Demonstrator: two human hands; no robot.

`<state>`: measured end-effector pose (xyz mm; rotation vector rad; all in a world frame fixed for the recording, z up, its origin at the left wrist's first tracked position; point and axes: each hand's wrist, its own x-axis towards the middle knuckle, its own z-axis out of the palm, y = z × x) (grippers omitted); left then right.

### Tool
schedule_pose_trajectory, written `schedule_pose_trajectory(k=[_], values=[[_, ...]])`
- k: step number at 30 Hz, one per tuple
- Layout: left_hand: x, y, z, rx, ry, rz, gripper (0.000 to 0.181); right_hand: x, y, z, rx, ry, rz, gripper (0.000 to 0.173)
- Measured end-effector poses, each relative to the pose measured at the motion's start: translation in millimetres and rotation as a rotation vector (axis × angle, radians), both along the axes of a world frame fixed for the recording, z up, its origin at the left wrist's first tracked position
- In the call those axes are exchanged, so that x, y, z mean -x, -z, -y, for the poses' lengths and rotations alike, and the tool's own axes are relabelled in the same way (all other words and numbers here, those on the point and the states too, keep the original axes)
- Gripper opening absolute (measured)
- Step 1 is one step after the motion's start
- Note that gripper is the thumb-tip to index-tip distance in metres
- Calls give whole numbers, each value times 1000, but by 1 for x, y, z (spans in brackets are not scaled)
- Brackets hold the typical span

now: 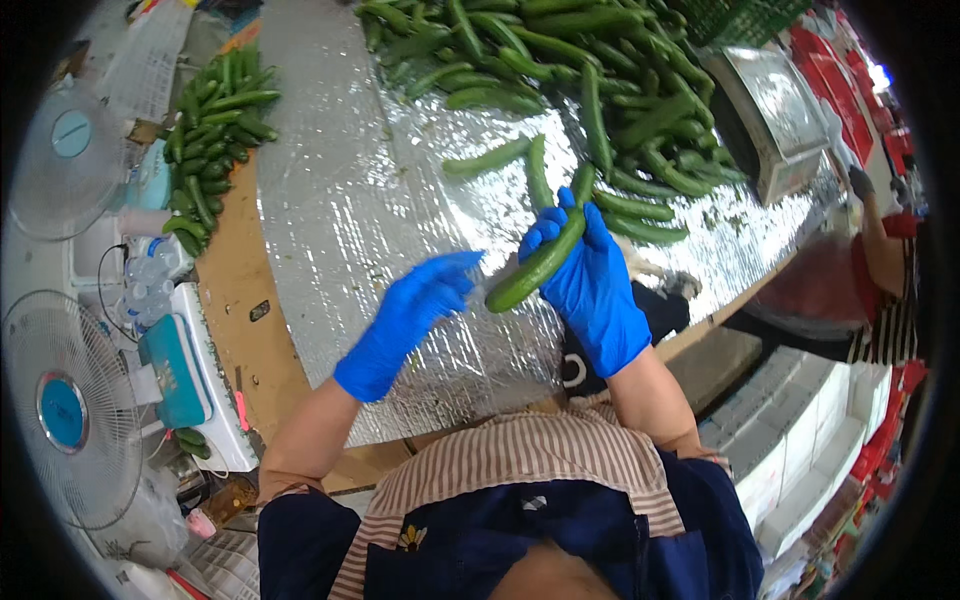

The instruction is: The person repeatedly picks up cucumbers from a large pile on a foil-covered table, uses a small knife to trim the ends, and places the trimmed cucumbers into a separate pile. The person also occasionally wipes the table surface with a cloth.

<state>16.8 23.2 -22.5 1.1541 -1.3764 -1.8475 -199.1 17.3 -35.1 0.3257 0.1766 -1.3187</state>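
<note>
Both my hands wear blue gloves. My right hand (589,281) holds a long green cucumber (536,271) that slants across its palm. To the left of the cucumber's lower end, my left hand (420,315) hovers slightly blurred, with its fingers extended and nothing seen in it. Beyond the held cucumber lie a curved cucumber (486,159) and an upright one (537,176) on a silvery foil sheet (337,195). A large heap of cucumbers (495,97) fills the far side of the sheet.
Another cucumber pile (206,150) lies along the left table edge. Two fans (64,416), plastic bottles (150,289) and a teal-lidded box (176,367) stand left. At right are a metal-topped box (780,105), white foam boxes (795,435) and another person's arm (881,240).
</note>
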Motion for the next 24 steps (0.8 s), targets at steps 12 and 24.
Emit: schedule_pose_trajectory(k=[12,24], values=[[-48,1,33,25,88,147,31,-28,38,30,481,44,-1594,37],[-324,41,232,256,-1153,65,27,48,74,12,160,130,-1572,20]])
